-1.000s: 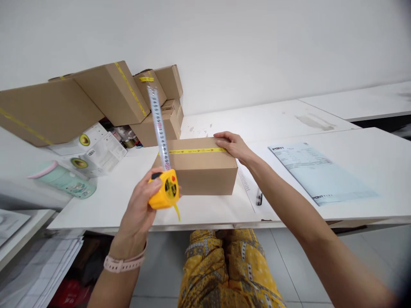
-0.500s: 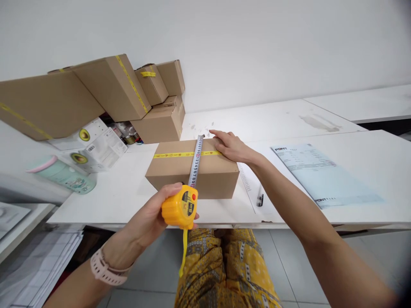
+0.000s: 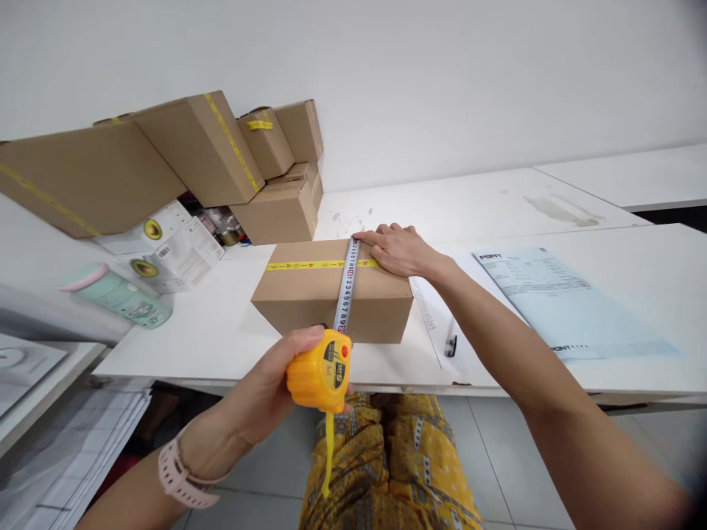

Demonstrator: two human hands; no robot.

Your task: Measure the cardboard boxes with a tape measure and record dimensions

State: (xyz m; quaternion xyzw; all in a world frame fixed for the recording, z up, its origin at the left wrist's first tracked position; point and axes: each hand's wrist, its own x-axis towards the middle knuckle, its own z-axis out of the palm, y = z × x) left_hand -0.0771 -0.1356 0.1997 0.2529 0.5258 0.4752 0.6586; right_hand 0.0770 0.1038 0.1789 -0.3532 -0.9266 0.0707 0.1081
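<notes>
A brown cardboard box [image 3: 309,291] sealed with yellow tape lies on the white table [image 3: 635,294] in front of me. My left hand [image 3: 276,375] is closed round a yellow tape measure [image 3: 321,372] just off the table's front edge. Its blade [image 3: 347,283] runs over the box top to the far edge. My right hand [image 3: 395,249] lies flat on the box's far right corner, fingers stretched out, its fingertips on the blade's end.
Several cardboard boxes [image 3: 182,158] are stacked at the back left, above white avocado-printed packages [image 3: 166,250] and a pale green tumbler [image 3: 118,294]. A printed sheet [image 3: 557,298], a ruler [image 3: 428,313] and a pen [image 3: 451,344] lie right of the box.
The blade, first pointing up in the air left of the box, has come down across the box top. My left hand moved down and right with the case. My right hand slid left to the blade's end.
</notes>
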